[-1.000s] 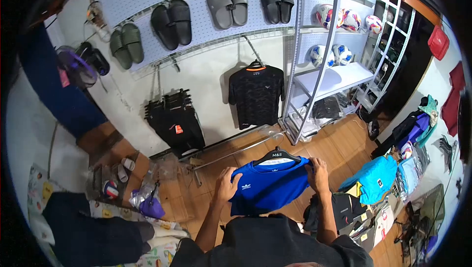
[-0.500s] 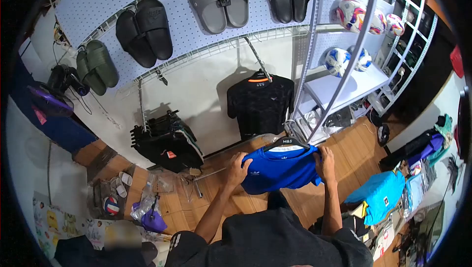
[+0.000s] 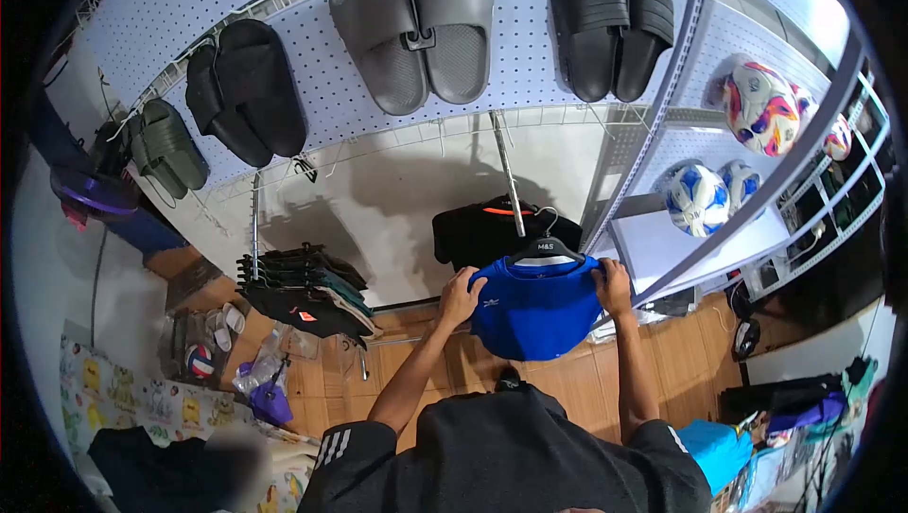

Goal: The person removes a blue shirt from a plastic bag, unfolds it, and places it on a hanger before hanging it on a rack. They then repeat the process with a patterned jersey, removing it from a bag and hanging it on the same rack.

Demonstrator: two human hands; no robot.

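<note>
"M&S" on black hanger (image 3: 546,249)

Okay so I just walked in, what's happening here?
A person is holding up a blue shirt on a black M&S hanger, the left hand at one shoulder and the right hand at the other. The shirt is held in front of a metal display arm on the wall, where a black shirt hangs, partly hidden behind the blue one. Slides hang in pairs above, and balls sit on the shelving to the right.
</note>
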